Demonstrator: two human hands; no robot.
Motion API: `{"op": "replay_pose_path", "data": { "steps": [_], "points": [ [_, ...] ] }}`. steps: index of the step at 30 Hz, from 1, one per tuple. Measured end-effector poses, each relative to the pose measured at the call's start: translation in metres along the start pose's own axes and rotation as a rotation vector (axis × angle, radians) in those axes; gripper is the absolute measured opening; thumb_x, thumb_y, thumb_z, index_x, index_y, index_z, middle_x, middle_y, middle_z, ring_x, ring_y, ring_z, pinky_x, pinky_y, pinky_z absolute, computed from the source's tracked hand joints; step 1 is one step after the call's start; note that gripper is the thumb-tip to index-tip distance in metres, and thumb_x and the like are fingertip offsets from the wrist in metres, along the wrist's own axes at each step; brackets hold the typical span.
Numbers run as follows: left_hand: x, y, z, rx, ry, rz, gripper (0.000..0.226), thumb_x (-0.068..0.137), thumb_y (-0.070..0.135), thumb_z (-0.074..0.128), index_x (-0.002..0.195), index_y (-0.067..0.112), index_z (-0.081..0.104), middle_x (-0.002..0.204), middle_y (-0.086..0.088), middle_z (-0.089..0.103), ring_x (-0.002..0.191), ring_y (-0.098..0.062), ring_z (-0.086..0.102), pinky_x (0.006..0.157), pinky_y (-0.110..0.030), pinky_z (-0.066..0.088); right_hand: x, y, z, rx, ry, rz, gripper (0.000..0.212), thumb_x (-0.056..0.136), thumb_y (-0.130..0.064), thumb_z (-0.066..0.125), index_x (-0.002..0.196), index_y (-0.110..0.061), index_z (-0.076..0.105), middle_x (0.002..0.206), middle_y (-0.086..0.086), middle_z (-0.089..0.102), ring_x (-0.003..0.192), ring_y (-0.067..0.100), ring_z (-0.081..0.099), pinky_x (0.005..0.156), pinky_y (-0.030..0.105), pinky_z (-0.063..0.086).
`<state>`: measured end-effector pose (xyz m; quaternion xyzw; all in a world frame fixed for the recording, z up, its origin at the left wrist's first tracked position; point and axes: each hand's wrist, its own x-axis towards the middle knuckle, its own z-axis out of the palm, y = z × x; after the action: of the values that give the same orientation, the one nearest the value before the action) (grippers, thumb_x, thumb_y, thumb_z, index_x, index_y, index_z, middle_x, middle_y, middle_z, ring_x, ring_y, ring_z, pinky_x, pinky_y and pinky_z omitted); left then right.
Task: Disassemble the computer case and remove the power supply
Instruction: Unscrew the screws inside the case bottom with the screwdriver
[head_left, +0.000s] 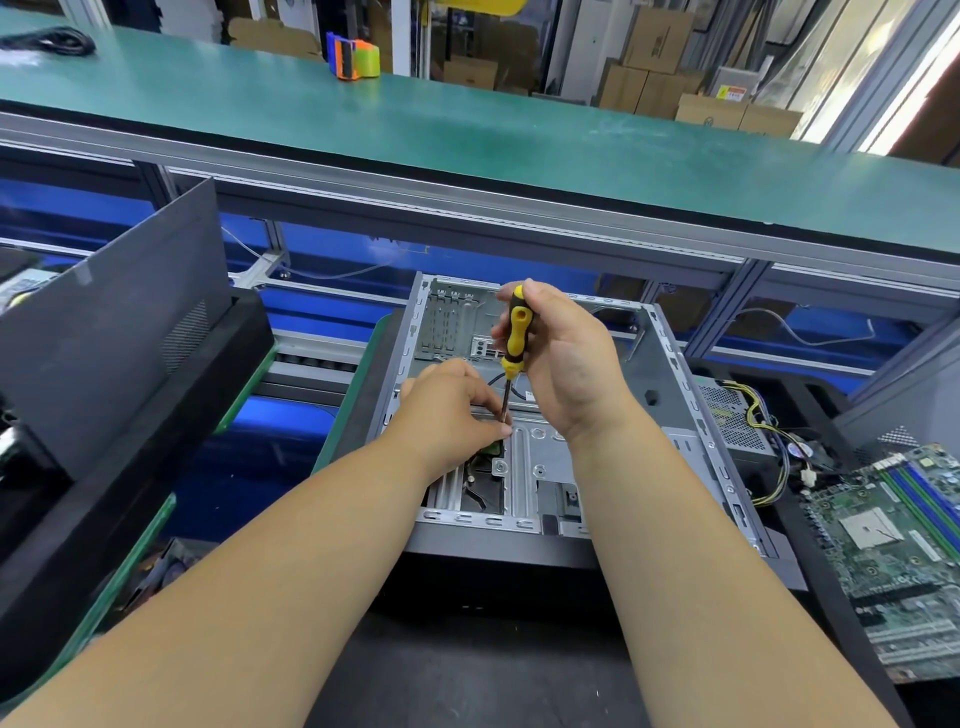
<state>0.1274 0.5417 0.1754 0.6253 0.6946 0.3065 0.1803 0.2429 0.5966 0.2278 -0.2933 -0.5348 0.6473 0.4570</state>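
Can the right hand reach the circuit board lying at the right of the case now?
Probably not yet: the right hand grips the screwdriver over the case. The circuit board lies uncovered; nothing blocks the way.

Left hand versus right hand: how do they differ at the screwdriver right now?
The right hand grips the screwdriver by its yellow-and-black handle, up high; the left hand sits lower, inside the computer case, fingers pinched at the shaft near the tip. The right hand's palm faces left; the left hand shows its back. Both work the same tool.
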Motion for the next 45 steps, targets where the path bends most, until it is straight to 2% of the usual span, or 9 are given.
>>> {"op": "replay_pose_path", "data": {
  "steps": [4, 10, 18, 21, 24, 30, 34, 40, 45],
  "points": [
    [0.001, 0.0, 0.001, 0.0, 0.002, -0.009, 0.008, 0.074, 0.042, 0.079, 0.079, 0.038, 0.075, 0.098, 0.015, 0.053, 0.106, -0.009, 0.042, 0.098, -0.039, 0.034, 0.0, -0.001, -0.002, 0.048, 0.008, 0.018, 0.022, 0.095, -0.028, 0.051, 0.091, -0.01, 0.062, 0.072, -0.001, 0.063, 0.072, 0.017, 0.06, 0.076, 0.034, 0.049],
    [0.001, -0.001, 0.001, 0.005, 0.001, -0.01, 0.008, 0.075, 0.043, 0.079, 0.079, 0.039, 0.073, 0.097, 0.017, 0.052, 0.103, -0.008, 0.04, 0.097, -0.037, 0.033, 0.001, -0.005, -0.003, 0.128, 0.039, 0.022, 0.035, 0.103, -0.022, 0.041, 0.083, -0.006, 0.064, 0.069, 0.002, 0.061, 0.063, 0.016, 0.056, 0.073, 0.033, 0.048],
    [0.001, 0.002, 0.002, 0.046, 0.016, -0.004, 0.008, 0.075, 0.043, 0.078, 0.078, 0.039, 0.072, 0.098, 0.015, 0.053, 0.105, -0.01, 0.042, 0.095, -0.038, 0.033, 0.001, 0.001, 0.002, 0.157, 0.036, 0.019, 0.05, 0.108, -0.037, 0.025, 0.084, -0.007, 0.057, 0.058, 0.001, 0.04, 0.056, 0.015, 0.036, 0.06, 0.026, 0.036],
    [0.001, 0.003, 0.004, 0.08, 0.022, 0.014, 0.009, 0.076, 0.042, 0.078, 0.08, 0.035, 0.073, 0.096, 0.014, 0.054, 0.105, -0.012, 0.043, 0.094, -0.037, 0.033, -0.001, 0.004, 0.002, 0.141, 0.016, -0.006, 0.041, 0.104, -0.046, 0.033, 0.087, -0.012, 0.051, 0.061, 0.0, 0.043, 0.057, 0.014, 0.038, 0.061, 0.025, 0.036],
    [0.001, 0.003, 0.004, 0.06, 0.026, 0.023, 0.009, 0.076, 0.041, 0.078, 0.078, 0.034, 0.072, 0.094, 0.012, 0.055, 0.104, -0.013, 0.044, 0.094, -0.037, 0.034, -0.003, 0.007, 0.001, 0.061, 0.05, -0.047, 0.026, 0.102, -0.035, 0.046, 0.082, -0.017, 0.046, 0.065, -0.001, 0.05, 0.062, 0.015, 0.045, 0.066, 0.029, 0.04],
    [0.001, 0.003, 0.001, 0.039, 0.009, 0.013, 0.009, 0.076, 0.04, 0.079, 0.078, 0.034, 0.073, 0.093, 0.011, 0.055, 0.104, -0.014, 0.047, 0.095, -0.041, 0.039, -0.003, -0.001, -0.004, 0.052, 0.016, -0.021, 0.024, 0.099, -0.031, 0.052, 0.085, -0.013, 0.059, 0.075, -0.002, 0.061, 0.067, 0.015, 0.057, 0.073, 0.031, 0.051],
    [0.0, 0.001, -0.001, -0.004, -0.017, 0.032, 0.013, 0.075, 0.036, 0.081, 0.086, 0.03, 0.076, 0.093, 0.011, 0.055, 0.103, -0.015, 0.05, 0.094, -0.042, 0.043, -0.001, -0.003, -0.003, 0.082, 0.026, 0.019, 0.036, 0.104, -0.031, 0.044, 0.085, -0.008, 0.064, 0.07, 0.001, 0.059, 0.067, 0.017, 0.055, 0.07, 0.03, 0.051],
    [-0.002, 0.001, -0.003, -0.013, -0.02, 0.043, 0.013, 0.075, 0.034, 0.081, 0.086, 0.031, 0.076, 0.092, 0.011, 0.055, 0.103, -0.015, 0.05, 0.095, -0.041, 0.043, 0.0, 0.002, -0.002, 0.085, 0.033, 0.054, 0.056, 0.108, -0.041, 0.023, 0.083, -0.008, 0.061, 0.061, 0.001, 0.044, 0.058, 0.015, 0.042, 0.066, 0.029, 0.038],
    [-0.001, 0.004, -0.002, 0.045, -0.014, 0.028, 0.007, 0.078, 0.035, 0.078, 0.083, 0.032, 0.075, 0.094, 0.01, 0.056, 0.104, -0.016, 0.051, 0.094, -0.039, 0.043, -0.003, 0.002, 0.002, 0.068, -0.014, 0.017, 0.056, 0.099, -0.055, 0.032, 0.081, -0.01, 0.06, 0.061, 0.0, 0.044, 0.057, 0.013, 0.04, 0.063, 0.024, 0.038]
  ]
}}
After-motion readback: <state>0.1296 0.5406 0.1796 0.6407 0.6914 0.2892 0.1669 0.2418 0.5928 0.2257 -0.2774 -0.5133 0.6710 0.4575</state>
